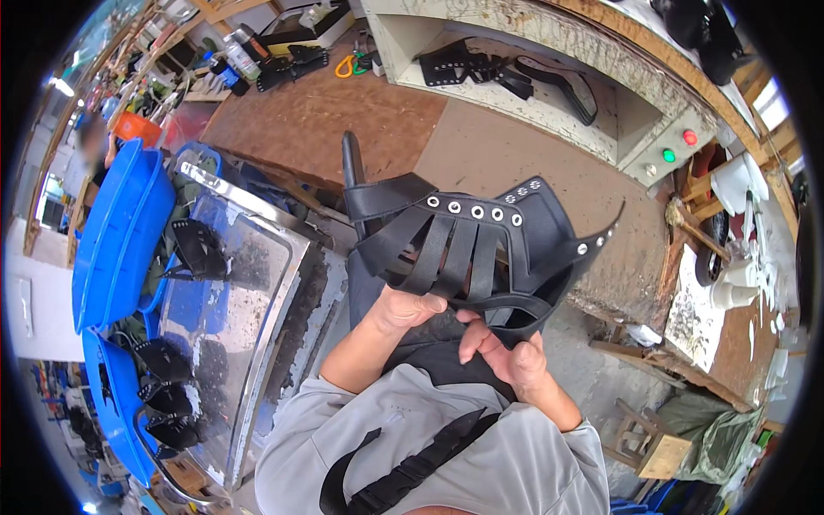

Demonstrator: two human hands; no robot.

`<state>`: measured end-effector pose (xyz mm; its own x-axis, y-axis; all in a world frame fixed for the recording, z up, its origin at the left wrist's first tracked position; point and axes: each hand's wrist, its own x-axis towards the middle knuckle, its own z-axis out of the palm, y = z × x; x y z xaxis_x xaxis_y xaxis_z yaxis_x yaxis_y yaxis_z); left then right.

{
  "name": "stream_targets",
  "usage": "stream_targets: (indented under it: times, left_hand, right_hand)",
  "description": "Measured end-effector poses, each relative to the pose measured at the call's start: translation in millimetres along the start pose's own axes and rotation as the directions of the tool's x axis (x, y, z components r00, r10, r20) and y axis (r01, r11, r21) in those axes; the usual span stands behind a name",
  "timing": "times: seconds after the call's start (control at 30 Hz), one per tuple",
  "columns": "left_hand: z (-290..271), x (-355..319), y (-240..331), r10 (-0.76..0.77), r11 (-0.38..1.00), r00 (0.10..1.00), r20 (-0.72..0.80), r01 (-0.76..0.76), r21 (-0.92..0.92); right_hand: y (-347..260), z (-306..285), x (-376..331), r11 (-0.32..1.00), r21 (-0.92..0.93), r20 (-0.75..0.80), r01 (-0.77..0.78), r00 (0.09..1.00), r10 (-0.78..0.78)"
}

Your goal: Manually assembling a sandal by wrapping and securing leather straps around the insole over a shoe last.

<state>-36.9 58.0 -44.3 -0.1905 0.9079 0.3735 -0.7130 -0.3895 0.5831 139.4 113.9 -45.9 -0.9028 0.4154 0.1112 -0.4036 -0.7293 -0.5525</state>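
Left hand (407,309) clamped on the near edge of a black strappy shoe top (518,253), mid-frame, fingertips partly hidden; right hand (512,356) at the same edge, fingers half curled, cannot tell whether they hold. Shoe top spreads above both hands, underside mostly out of sight. Top of frame, right of centre: shelf (631,140) with black pieces (450,69), overlapping, outlines hard to separate.
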Motion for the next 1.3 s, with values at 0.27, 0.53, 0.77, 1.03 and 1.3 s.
stream_targets:
  times: [0.27, 0.53, 0.77, 1.03, 1.3]
  left_hand:
    - [20.6, 4.7, -14.3, 0.153, 0.979, 0.862, -0.483, -0.065, 0.195]
    - [40.7, 29.7, 6.8, 0.101, 0.957, 0.86, -0.501, -0.222, -0.188]
    - [32.0, 17.8, 8.5, 0.103, 0.977, 0.896, -0.432, -0.173, -0.126]
    - [22.7, 13.1, 20.8, 0.434, 0.879, 0.832, -0.344, -0.307, 0.365]
    - [28.3, -0.8, 28.3, 0.423, 0.89, 0.8, -0.426, -0.279, 0.36]
  right_hand:
    - [-8.5, -15.3, -1.8, 0.665, -0.712, 0.018, 0.225, 0.953, -0.303]
    - [-7.4, -47.4, -45.9, 0.226, -0.953, 0.118, 0.199, 0.937, -0.327]
    - [-0.6, -86.4, -129.3, 0.324, -0.946, -0.09, -0.014, 0.971, -0.22]
    - [3.4, -47.6, -30.7, 0.575, -0.818, 0.006, -0.009, 1.0, 0.024]
    - [-5.0, -28.0, -19.1, 0.76, -0.65, 0.008, -0.008, 1.0, 0.017]
